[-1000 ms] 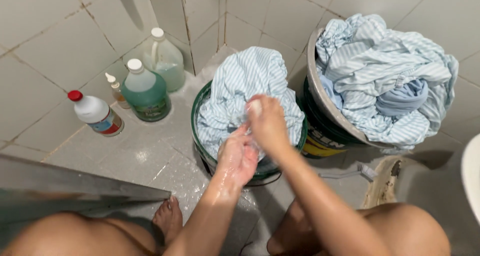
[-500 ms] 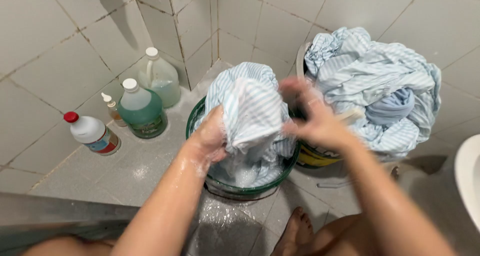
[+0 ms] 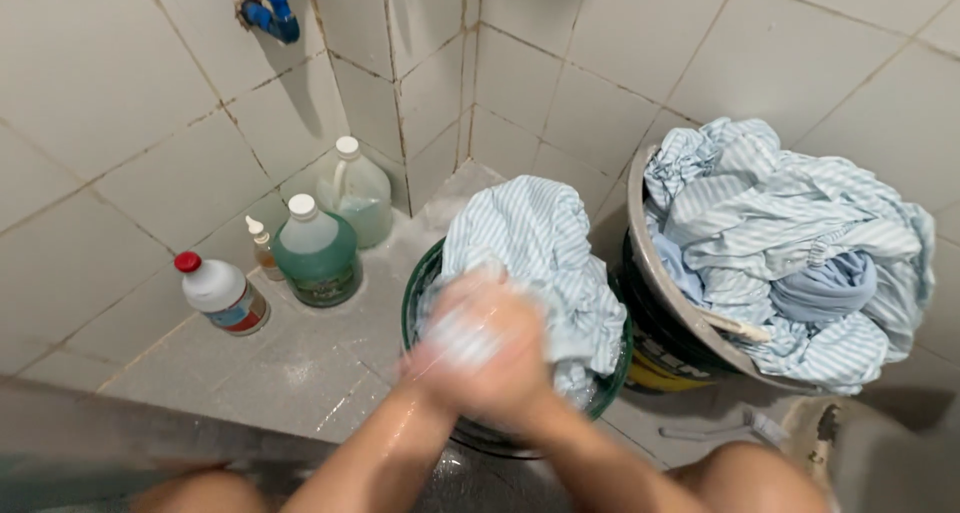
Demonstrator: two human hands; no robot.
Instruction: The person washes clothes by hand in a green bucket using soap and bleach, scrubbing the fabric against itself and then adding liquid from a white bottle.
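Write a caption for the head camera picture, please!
Two hands scrub a striped cloth over a green bucket beside bottles.

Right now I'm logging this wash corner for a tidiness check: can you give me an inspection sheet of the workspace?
Surface: tiled floor, wet, soapy.
Job's things: striped cloth draped over the green bucket.
Clutter: three bottles by the wall; basin heaped with striped laundry.
Grip: left hand and right hand pressed together on the cloth, blurred.
Cables: nothing seen.
Surroundings: white tiled walls, blue tap.
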